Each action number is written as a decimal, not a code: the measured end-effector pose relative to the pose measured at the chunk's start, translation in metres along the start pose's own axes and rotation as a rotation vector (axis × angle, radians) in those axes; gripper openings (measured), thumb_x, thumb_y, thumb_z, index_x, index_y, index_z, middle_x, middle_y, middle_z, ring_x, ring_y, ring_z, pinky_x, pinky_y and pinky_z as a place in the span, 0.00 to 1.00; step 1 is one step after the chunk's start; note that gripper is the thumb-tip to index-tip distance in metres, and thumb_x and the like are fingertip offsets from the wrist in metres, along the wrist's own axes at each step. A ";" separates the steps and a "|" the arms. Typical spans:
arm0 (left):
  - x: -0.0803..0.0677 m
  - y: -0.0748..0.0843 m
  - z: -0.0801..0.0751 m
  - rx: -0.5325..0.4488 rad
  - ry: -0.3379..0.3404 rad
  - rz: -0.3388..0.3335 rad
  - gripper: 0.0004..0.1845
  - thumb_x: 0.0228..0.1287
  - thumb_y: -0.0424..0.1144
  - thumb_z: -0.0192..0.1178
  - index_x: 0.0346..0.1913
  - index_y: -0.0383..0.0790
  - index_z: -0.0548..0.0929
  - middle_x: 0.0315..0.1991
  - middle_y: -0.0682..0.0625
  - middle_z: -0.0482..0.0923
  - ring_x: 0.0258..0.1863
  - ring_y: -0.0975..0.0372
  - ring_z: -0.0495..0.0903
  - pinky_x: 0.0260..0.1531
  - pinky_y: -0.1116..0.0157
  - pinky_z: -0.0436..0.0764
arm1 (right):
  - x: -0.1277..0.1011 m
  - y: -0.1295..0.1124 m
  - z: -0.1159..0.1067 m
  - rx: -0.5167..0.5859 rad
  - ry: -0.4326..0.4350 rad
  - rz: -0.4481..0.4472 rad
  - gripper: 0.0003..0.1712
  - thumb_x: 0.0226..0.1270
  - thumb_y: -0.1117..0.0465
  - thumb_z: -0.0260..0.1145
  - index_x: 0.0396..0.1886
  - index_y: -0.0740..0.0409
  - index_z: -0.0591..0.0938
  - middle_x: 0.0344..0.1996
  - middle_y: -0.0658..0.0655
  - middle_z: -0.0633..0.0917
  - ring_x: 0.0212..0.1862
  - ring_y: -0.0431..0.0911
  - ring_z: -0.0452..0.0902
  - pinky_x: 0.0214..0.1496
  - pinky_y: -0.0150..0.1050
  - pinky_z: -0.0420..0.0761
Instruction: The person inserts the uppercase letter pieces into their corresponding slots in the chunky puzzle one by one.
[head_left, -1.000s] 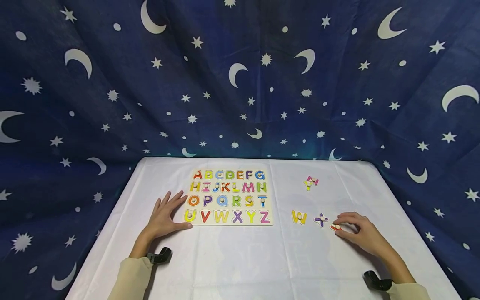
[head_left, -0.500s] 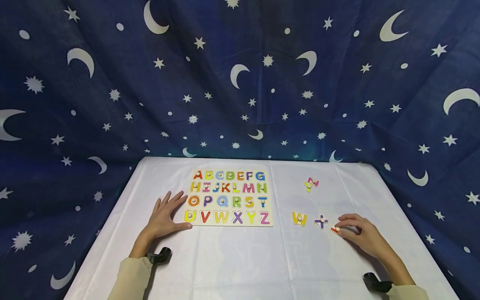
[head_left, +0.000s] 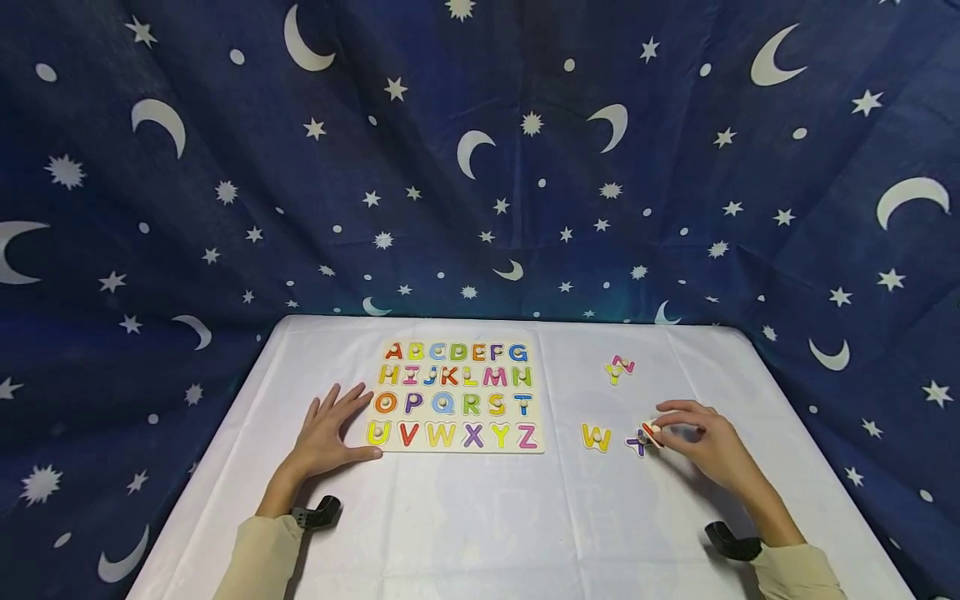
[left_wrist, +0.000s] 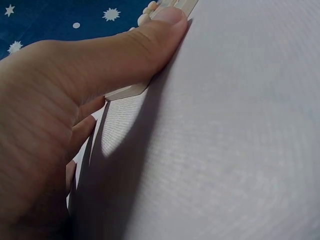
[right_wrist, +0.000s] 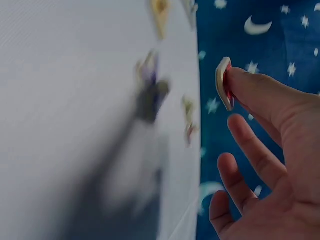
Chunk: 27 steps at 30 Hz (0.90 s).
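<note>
My right hand [head_left: 678, 431] pinches a small red wooden puzzle piece [head_left: 651, 432] by its knob and holds it lifted off the table, just above the purple X piece [head_left: 637, 444]. In the right wrist view the red piece [right_wrist: 223, 83] sits at my fingertips, tilted on edge. A yellow W piece [head_left: 597, 437] lies to the left of the X. My left hand [head_left: 330, 432] rests flat and open on the white table, thumb against the lower left corner of the alphabet puzzle board [head_left: 454, 394]. The left wrist view shows my thumb [left_wrist: 125, 50] touching the board's corner [left_wrist: 127, 91].
Two more loose pieces, pink and yellow [head_left: 619, 367], lie stacked farther back on the right. The white cloth-covered table [head_left: 480, 517] is backed by a dark blue curtain [head_left: 480, 167] with moons and stars. The board's letter slots appear filled or printed from A to Z.
My right hand has picked the red piece up off the table and carried it left, over the purple X piece. The left hand has stayed put.
</note>
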<state>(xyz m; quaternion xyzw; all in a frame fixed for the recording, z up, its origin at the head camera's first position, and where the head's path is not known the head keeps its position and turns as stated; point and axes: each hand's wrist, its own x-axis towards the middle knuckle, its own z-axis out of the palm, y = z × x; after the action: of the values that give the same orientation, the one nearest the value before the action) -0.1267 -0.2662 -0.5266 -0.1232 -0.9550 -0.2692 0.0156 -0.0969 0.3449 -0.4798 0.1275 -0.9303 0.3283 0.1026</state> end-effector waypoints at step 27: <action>0.000 -0.002 0.001 0.008 0.002 -0.003 0.57 0.41 0.64 0.79 0.74 0.41 0.72 0.79 0.40 0.61 0.79 0.36 0.45 0.75 0.33 0.37 | 0.099 -0.158 0.146 0.215 -0.103 -0.192 0.05 0.56 0.61 0.82 0.32 0.51 0.92 0.48 0.57 0.86 0.53 0.52 0.72 0.56 0.53 0.73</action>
<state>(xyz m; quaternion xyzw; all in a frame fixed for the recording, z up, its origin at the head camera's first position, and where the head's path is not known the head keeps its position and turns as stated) -0.1273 -0.2671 -0.5289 -0.1213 -0.9563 -0.2656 0.0165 -0.1576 0.1156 -0.4719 0.2426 -0.8773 0.4078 0.0716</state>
